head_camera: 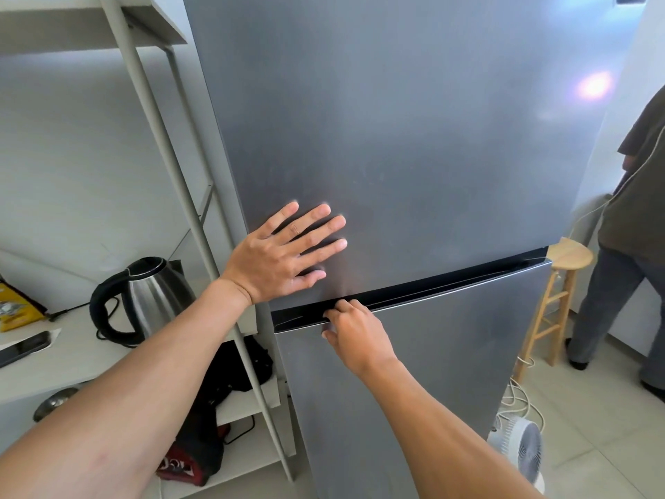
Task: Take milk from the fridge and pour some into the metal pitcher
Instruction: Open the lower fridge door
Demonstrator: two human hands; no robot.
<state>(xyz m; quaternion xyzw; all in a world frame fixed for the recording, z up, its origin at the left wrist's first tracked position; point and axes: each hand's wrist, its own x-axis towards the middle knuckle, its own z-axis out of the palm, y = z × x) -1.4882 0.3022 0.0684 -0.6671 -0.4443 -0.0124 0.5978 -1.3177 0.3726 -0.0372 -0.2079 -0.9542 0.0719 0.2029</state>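
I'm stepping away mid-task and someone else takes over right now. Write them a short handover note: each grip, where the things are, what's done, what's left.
Left grip: open, palm flat against the fridge's upper door.
Right grip: fingers curled into the dark handle recess between the upper door and the lower door.
Things: both doors look closed. Neither the milk nor the metal pitcher is in view.
Done: at the fridge, hands placed.
Left: pull the door open, take out the milk, find the pitcher, pour some in.
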